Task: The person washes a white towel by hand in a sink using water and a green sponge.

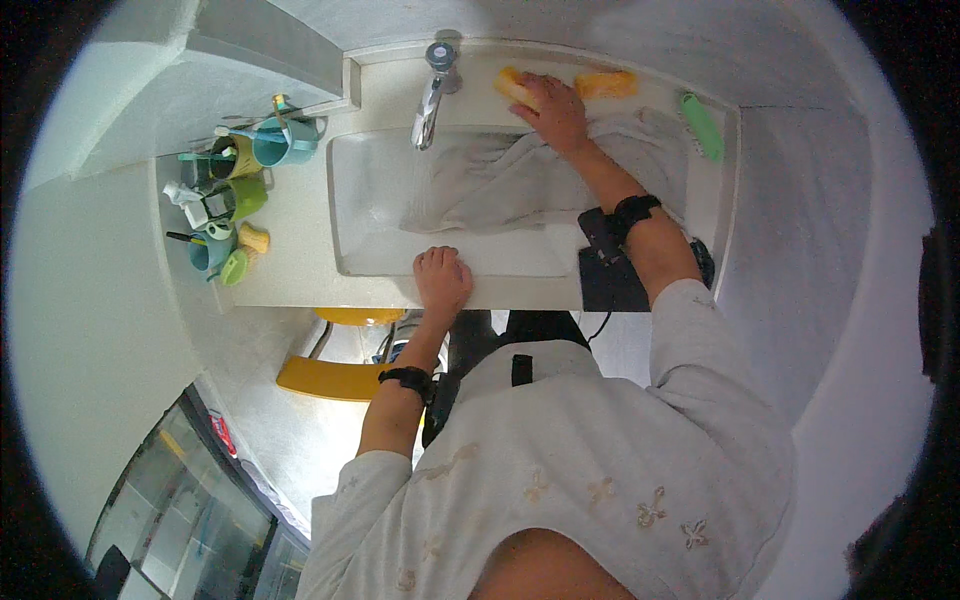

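Observation:
My right hand (555,112) reaches to the sink's back ledge, its fingers around a yellow bar (513,84) that looks like soap. Beside it on the ledge lies an orange-yellow bar (606,84), untouched. Holding nothing, my left hand (442,279) rests on the front rim of the white sink (517,292). A wet grey cloth (510,184) is spread through the basin and up over its right side. From the chrome faucet (429,105), a thin stream of water falls at the cloth's left end.
Several cups with toothbrushes, among them a blue cup (289,142), stand on the left counter near a yellow sponge (253,238). A green object (703,127) lies at the right rim. A black flat item (607,281) sits at front right. Below the counter is a yellow chair (330,377).

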`<state>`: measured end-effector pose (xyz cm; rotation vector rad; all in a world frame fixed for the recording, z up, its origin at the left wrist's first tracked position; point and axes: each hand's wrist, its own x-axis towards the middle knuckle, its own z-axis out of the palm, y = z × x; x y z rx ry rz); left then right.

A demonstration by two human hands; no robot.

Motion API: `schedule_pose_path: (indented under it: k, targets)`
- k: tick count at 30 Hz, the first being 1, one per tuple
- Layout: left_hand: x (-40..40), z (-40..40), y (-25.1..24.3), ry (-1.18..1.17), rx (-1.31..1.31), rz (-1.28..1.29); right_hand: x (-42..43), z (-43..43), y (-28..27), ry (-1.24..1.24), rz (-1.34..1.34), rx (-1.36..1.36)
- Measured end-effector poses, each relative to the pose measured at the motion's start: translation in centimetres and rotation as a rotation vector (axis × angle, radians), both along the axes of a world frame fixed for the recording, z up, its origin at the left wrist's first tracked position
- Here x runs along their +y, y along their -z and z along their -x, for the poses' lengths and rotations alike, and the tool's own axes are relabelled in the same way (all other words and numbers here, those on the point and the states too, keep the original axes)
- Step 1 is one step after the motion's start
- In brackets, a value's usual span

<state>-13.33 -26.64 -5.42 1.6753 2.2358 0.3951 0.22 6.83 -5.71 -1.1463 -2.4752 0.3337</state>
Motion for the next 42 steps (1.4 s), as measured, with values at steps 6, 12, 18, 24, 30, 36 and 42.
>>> schedule_pose_path:
  k: [6,12,18,24,30,36,42]
  targets:
    - [-0.2,0.1,0.1,0.007,0.033,-0.010,-0.8,1.9,-0.9,0.127,0.070,0.130]
    - [-0.5,0.1,0.4,0.020,0.012,-0.039,0.5,2.8,-0.7,0.204,0.242,-0.018]
    - [2.2,-2.4,-0.9,0.080,-0.152,0.010,-1.2,-0.1,-4.1,0.223,0.421,0.156]
    - [9.9,-11.9,-2.8,0.383,-0.395,0.034,-12.3,-10.9,-5.8,0.515,0.527,0.175]
    - [12.8,-16.9,-0.7,0.224,-0.206,-0.083,-16.6,-18.5,-5.9,0.578,0.527,-0.225]
    - [9.7,-16.6,-2.2,0.632,-0.034,0.055,-16.2,-24.6,-4.2,0.785,0.376,-0.316]
    - [8.4,-15.9,-2.5,0.742,-0.165,0.205,-18.0,-23.2,-2.9,0.410,0.176,-0.381]
